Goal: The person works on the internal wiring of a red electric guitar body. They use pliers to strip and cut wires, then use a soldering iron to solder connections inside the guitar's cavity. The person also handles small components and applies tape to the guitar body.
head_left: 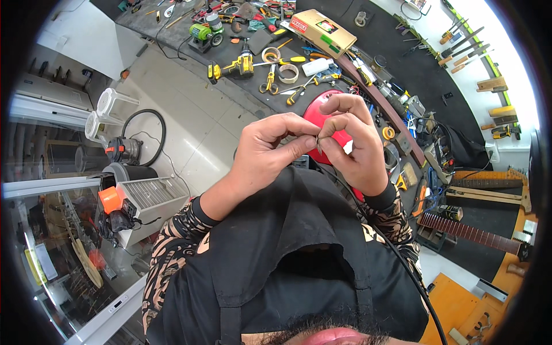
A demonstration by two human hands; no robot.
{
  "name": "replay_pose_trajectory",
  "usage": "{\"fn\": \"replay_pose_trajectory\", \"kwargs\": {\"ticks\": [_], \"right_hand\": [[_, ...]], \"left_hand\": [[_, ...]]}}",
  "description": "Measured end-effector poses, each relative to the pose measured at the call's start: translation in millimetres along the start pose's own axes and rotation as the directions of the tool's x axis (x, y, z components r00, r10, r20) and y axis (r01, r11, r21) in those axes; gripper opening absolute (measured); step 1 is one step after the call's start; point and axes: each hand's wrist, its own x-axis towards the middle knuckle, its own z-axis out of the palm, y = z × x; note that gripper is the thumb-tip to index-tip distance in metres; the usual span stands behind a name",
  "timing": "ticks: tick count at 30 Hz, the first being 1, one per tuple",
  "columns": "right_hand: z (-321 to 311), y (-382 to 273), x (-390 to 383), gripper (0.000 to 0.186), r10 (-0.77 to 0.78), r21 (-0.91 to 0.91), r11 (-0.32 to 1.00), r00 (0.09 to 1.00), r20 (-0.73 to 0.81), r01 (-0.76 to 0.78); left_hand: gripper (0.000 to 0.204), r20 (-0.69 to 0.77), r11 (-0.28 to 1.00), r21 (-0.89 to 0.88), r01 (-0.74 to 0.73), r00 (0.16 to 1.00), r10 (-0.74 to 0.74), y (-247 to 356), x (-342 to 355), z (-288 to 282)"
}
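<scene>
My left hand [268, 142] and my right hand [356, 141] meet in front of my chest, above a black apron [253, 236]. Thumb and forefinger of each are pinched together at one spot. A tiny thin piece [318, 141], seemingly metallic, shows between the fingertips; its kind is too small to make out. The remaining fingers of my right hand are curled loosely upward. Behind and partly under the hands is a glossy red rounded object [315, 110], largely covered by them.
On the dark workbench [230, 95] lie a yellow-black cordless drill [233, 68], tape rolls [288, 73], scissors [269, 80] and a cardboard box [322, 33]. Guitar necks [468, 231] lie at right. A vacuum cleaner [123, 150] stands on the floor at left. A black cable [402, 264] runs past my right arm.
</scene>
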Motion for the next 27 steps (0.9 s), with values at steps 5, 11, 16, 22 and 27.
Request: {"fn": "replay_pose_trajectory", "kwargs": {"ticks": [5,11,16,22,27], "right_hand": [[-2,2,1,0.014,0.027,0.040,0.999,0.999,0.032,-0.028],[-3,3,1,0.011,0.108,0.106,0.987,0.991,0.082,-0.117],[7,9,-6,0.008,0.244,0.374,0.895,0.968,0.051,-0.245],[19,5,-10,0.008,0.496,0.624,0.669,0.868,0.028,-0.403],[35,22,-16,0.011,0.577,0.649,0.648,0.813,-0.076,-0.399]], "left_hand": [[0.019,0.047,0.966,0.198,-0.168,0.986,0.162,-3,5,-6],[0.017,0.079,0.931,0.269,-0.246,0.969,0.234,-4,8,-10],[0.016,0.009,0.967,0.151,-0.204,0.979,0.205,-9,5,-10],[0.011,-0.115,0.990,-0.108,-0.092,0.990,0.080,-26,5,-19],[0.009,-0.167,0.999,-0.038,0.009,0.986,-0.016,-42,8,-28]]}}
